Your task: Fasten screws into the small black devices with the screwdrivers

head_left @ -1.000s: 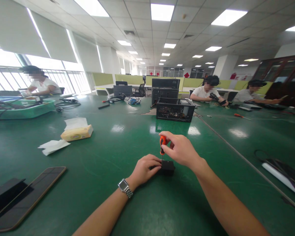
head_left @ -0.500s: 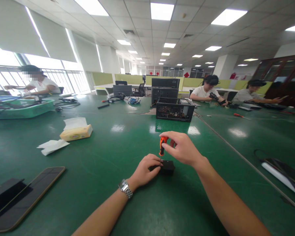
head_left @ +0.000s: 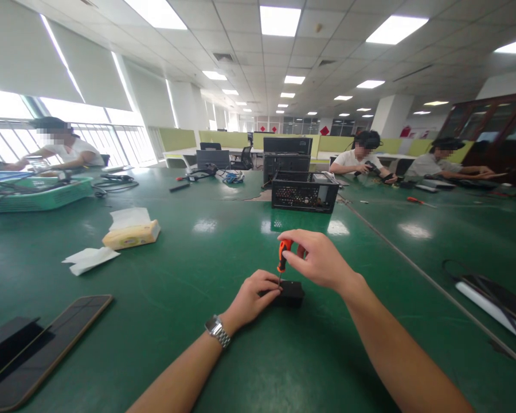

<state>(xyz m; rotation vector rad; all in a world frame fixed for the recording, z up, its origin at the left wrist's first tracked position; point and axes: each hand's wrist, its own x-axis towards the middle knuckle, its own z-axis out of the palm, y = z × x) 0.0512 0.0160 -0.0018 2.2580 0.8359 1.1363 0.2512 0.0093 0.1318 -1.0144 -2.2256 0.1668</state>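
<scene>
A small black box (head_left: 293, 293) lies on the green table (head_left: 189, 338) in front of me. My left hand (head_left: 258, 292) is closed on the box's left end, its fingertips close to the screwdriver's tip. An orange and black screwdriver (head_left: 282, 255) stands nearly upright, its thin shaft meeting the box's top near those fingertips. Thumb and fingers of my right hand (head_left: 313, 258) grip the screwdriver's handle from above and the right. Whatever lies right under the tip is too small to make out.
Ahead stands an open black metal case (head_left: 303, 194). To the left are a tissue pack (head_left: 133, 232), a loose tissue (head_left: 90, 259), a dark flat panel (head_left: 51, 350) and a green basket (head_left: 55, 195). A dark device with a cable (head_left: 494, 304) lies right. Other people sit beyond.
Both hands keep their places on the box and screwdriver. The view has shifted very slightly; any turning of the screwdriver is too small to see.
</scene>
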